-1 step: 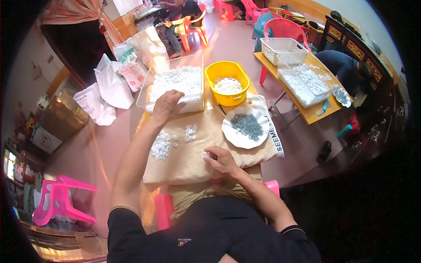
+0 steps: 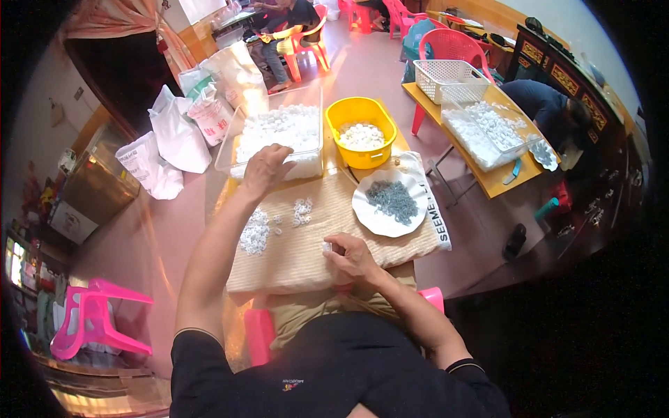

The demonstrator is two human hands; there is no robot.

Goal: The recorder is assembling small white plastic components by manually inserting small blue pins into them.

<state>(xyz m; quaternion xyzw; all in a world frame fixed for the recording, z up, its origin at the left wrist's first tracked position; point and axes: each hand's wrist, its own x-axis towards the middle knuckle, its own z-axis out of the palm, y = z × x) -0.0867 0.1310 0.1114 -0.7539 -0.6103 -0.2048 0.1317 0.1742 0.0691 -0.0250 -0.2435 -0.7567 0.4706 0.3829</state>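
My right hand (image 2: 354,258) is over the near part of the ribbed beige cloth (image 2: 279,275), thumb and forefinger pinched on a small white plastic piece (image 2: 327,246). At the near edge of a clear plastic box (image 2: 315,161) is my left hand (image 2: 267,169), its thumb apart from the fingers and nothing seen between them. Many small white parts (image 2: 282,129) fill that box. A pile of white ring-shaped pieces (image 2: 255,235) lies on the cloth below my left forearm, with a smaller cluster (image 2: 302,212) to its right. A white scalloped plate (image 2: 369,219) holds small grey parts (image 2: 392,199).
Beyond the cloth stands a yellow tub (image 2: 367,161) with white pieces inside. At right, a wooden table (image 2: 491,182) carries another clear box (image 2: 488,160) and a white basket (image 2: 446,73); a person (image 2: 540,101) bends beside it. White sacks (image 2: 178,132) stand left, a pink stool (image 2: 97,317) lower left.
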